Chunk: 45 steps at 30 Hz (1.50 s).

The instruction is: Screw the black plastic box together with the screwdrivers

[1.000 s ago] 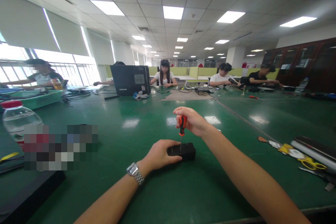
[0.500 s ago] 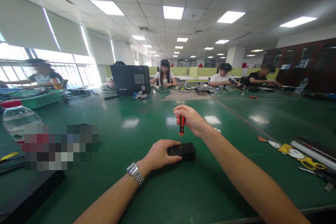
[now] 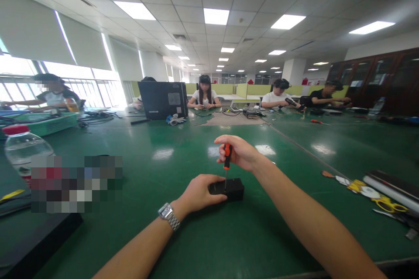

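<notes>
Green table (image 3: 170,235), right hand (image 3: 240,153) around screwdriver (image 3: 227,157); laptop sticker (image 3: 173,98) maybe a code

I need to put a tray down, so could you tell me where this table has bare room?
Bare table lies between the box and the laptop, and right of the box up to the scissors. Crowded: the left side around the bottle, the right edge.

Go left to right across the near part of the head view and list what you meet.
Bottle → watch → left hand → black box → scissors. The right hand and screwdriver overlap the box, so they are left out.
</notes>
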Each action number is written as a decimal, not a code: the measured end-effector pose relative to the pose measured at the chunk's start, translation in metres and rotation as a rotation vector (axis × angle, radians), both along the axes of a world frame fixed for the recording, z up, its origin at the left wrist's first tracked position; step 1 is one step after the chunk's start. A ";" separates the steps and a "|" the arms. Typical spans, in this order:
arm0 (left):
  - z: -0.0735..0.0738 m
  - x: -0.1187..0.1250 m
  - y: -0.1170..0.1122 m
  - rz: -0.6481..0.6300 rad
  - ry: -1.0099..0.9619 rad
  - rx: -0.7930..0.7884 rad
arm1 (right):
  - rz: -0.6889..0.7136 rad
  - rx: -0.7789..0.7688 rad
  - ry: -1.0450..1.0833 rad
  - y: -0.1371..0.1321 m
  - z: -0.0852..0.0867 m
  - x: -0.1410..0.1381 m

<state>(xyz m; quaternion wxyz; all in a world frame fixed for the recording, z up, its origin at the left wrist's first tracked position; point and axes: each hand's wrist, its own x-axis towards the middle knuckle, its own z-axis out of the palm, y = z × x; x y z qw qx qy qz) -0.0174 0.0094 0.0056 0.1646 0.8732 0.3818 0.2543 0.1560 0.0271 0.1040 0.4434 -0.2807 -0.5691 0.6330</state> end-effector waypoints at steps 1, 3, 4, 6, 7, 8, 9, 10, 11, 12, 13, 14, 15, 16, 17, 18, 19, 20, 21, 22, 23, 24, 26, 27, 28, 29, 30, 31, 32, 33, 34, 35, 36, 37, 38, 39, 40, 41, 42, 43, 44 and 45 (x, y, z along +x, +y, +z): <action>0.000 0.000 0.000 0.000 -0.002 -0.002 | -0.064 0.032 -0.013 0.000 0.000 0.000; 0.001 0.000 0.000 0.000 -0.007 -0.002 | -0.179 0.094 -0.037 0.001 0.000 0.000; 0.001 0.000 0.000 -0.001 -0.005 0.000 | -0.175 0.101 -0.036 0.001 0.000 0.000; 0.001 0.000 -0.001 -0.002 0.006 0.004 | -0.065 0.073 0.002 0.001 0.000 0.000; 0.001 0.000 -0.001 -0.001 0.012 0.006 | -0.017 0.058 0.023 0.002 -0.001 0.000; 0.001 0.000 -0.001 0.001 0.014 0.007 | -0.002 0.056 0.041 0.002 -0.001 0.000; 0.001 0.000 -0.001 0.004 0.013 0.007 | -0.021 0.064 0.051 0.002 -0.001 -0.001; 0.001 0.000 -0.001 0.006 0.009 0.006 | -0.063 0.077 0.048 0.002 -0.001 -0.001; 0.001 0.000 0.000 0.005 0.004 0.006 | -0.112 0.088 0.033 0.002 -0.001 -0.001; 0.000 0.000 0.000 0.003 -0.002 0.005 | -0.142 0.094 0.017 0.001 -0.001 -0.001; 0.000 0.000 0.000 0.002 -0.006 0.004 | -0.137 0.095 0.006 0.001 -0.001 -0.001; 0.000 0.000 0.000 0.002 -0.007 0.003 | -0.097 0.091 -0.001 0.001 -0.001 0.000; 0.000 0.000 0.000 0.002 -0.007 0.000 | -0.040 0.083 -0.006 0.000 0.000 0.001; 0.001 0.000 -0.001 0.001 -0.006 -0.002 | 0.017 0.075 -0.009 -0.001 0.000 0.001; 0.001 0.000 -0.001 0.001 -0.004 -0.005 | 0.058 0.070 -0.013 -0.001 0.001 0.002; 0.002 0.000 -0.001 0.001 -0.001 -0.008 | 0.065 0.070 -0.020 -0.002 0.001 0.001; 0.002 0.000 -0.001 0.001 0.003 -0.010 | 0.032 0.076 -0.028 -0.002 0.001 0.001; 0.003 0.000 -0.002 0.002 0.005 -0.011 | -0.025 0.090 -0.033 -0.002 0.001 0.001; 0.003 0.000 -0.002 0.005 0.008 -0.010 | -0.085 0.108 -0.035 -0.002 0.001 0.000; 0.003 0.000 -0.002 0.008 0.009 -0.008 | -0.117 0.117 -0.036 -0.002 0.001 0.000; 0.003 0.000 -0.002 0.010 0.010 -0.005 | -0.115 0.117 -0.028 -0.002 0.001 0.000; 0.003 0.000 -0.002 0.011 0.010 0.000 | -0.084 0.107 -0.015 -0.002 0.001 0.000; 0.002 0.000 -0.001 0.007 0.011 0.008 | -0.002 0.065 0.018 -0.002 0.001 0.000; 0.002 0.000 -0.001 0.004 0.010 0.009 | 0.006 0.049 0.022 -0.002 0.001 0.000; 0.002 0.000 -0.001 0.003 0.008 0.007 | -0.024 0.051 0.017 -0.002 0.001 0.000; 0.001 0.000 -0.001 0.003 0.006 0.003 | -0.085 0.069 0.004 -0.002 0.001 0.000; 0.001 0.000 -0.001 0.006 0.004 0.000 | -0.146 0.089 -0.015 -0.001 0.001 0.000; 0.001 0.000 -0.001 0.009 0.002 -0.003 | -0.179 0.104 -0.026 -0.001 0.001 0.000; 0.002 0.000 -0.001 0.011 0.000 -0.005 | -0.167 0.107 -0.025 -0.001 0.000 0.000; 0.002 0.000 -0.001 0.008 -0.001 -0.006 | -0.117 0.098 -0.017 -0.001 0.000 0.001; 0.002 0.000 -0.001 0.004 -0.002 -0.006 | -0.050 0.081 -0.006 -0.001 0.000 0.001; 0.002 0.000 -0.001 0.001 -0.002 -0.005 | 0.005 0.066 -0.001 -0.001 0.000 0.001; 0.002 0.001 -0.001 0.000 -0.002 -0.004 | 0.028 0.064 -0.003 -0.001 0.000 0.001; 0.002 0.001 -0.001 0.002 -0.002 -0.005 | 0.013 0.076 -0.009 0.000 -0.001 0.000; 0.002 0.001 -0.001 0.006 0.001 -0.006 | -0.033 0.093 -0.016 0.000 -0.001 0.000; 0.002 0.001 -0.001 0.011 0.003 -0.007 | -0.084 0.108 -0.020 0.001 -0.002 0.000; 0.002 0.001 -0.001 0.015 0.005 -0.008 | -0.120 0.115 -0.018 0.001 -0.002 -0.001; 0.002 0.001 -0.002 0.017 0.007 -0.009 | -0.131 0.114 -0.012 0.002 -0.003 -0.001; 0.002 0.001 -0.002 0.015 0.008 -0.010 | -0.119 0.108 -0.006 0.003 -0.003 -0.001; 0.003 0.001 -0.002 0.013 0.008 -0.010 | -0.092 0.100 -0.002 0.003 -0.004 0.000; 0.003 0.000 -0.002 0.011 0.007 -0.010 | -0.059 0.096 -0.005 0.003 -0.004 0.000; 0.003 0.000 -0.002 0.008 0.006 -0.011 | -0.029 0.096 -0.009 0.002 -0.003 0.001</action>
